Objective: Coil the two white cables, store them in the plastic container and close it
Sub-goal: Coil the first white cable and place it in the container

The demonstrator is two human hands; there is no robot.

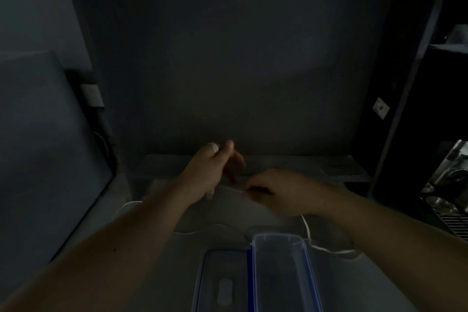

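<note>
Left hand [210, 170] clenched on coiled white cable [214, 147]; right hand [281, 192] pinching its strand. Second cable [326, 248] loose on tabletop [157, 261] beside open plastic container [281, 273].

1 head-worn camera looks forward and down, close over the counter [228, 210]

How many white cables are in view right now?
2: one white cable trails right of the open container up to the hands; another runs under the left forearm. Dim light may hide links.
</note>
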